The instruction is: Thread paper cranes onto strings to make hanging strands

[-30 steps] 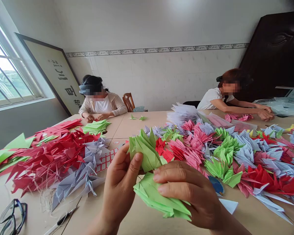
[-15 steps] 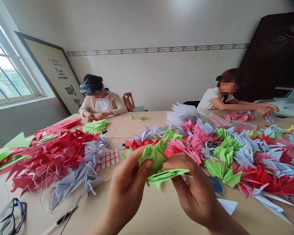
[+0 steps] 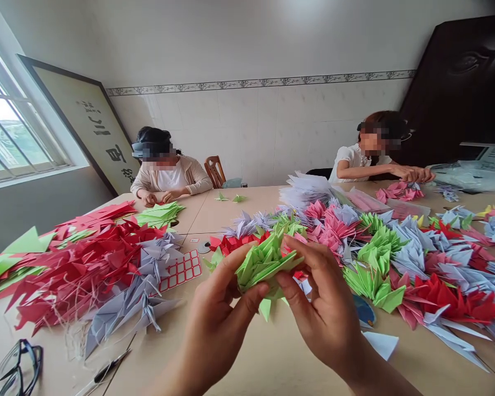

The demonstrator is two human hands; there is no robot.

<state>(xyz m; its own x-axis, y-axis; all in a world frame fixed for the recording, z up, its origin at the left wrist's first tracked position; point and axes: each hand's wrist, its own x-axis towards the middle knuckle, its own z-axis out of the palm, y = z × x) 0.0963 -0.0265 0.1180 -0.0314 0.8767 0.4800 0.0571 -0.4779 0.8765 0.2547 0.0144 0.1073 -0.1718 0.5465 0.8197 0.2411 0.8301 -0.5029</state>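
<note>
A bunch of folded green paper pieces (image 3: pixel 266 264) is held up over the table's near middle. My left hand (image 3: pixel 226 313) grips its left side, thumb in front and fingers behind. On the right side, my right hand (image 3: pixel 322 302) pinches the same bunch between thumb and fingers. Folded red paper (image 3: pixel 235 243) lies behind the bunch on the table. A red-and-white label sheet (image 3: pixel 183 269) is flat to the left of it.
Red folded paper (image 3: pixel 94 258) is heaped left, with purple pieces (image 3: pixel 148 302), scissors (image 3: pixel 103 374) and glasses (image 3: pixel 20 366) nearer. Green bundles (image 3: pixel 375 286) and red ones (image 3: pixel 457 300) cover the right. Two people (image 3: pixel 169 173) (image 3: pixel 363 159) sit across the table (image 3: pixel 218 212).
The separate fanned green stack on the right has come against the other green paper, and my right hand has moved slightly left. The right-hand person's hands have shifted left.
</note>
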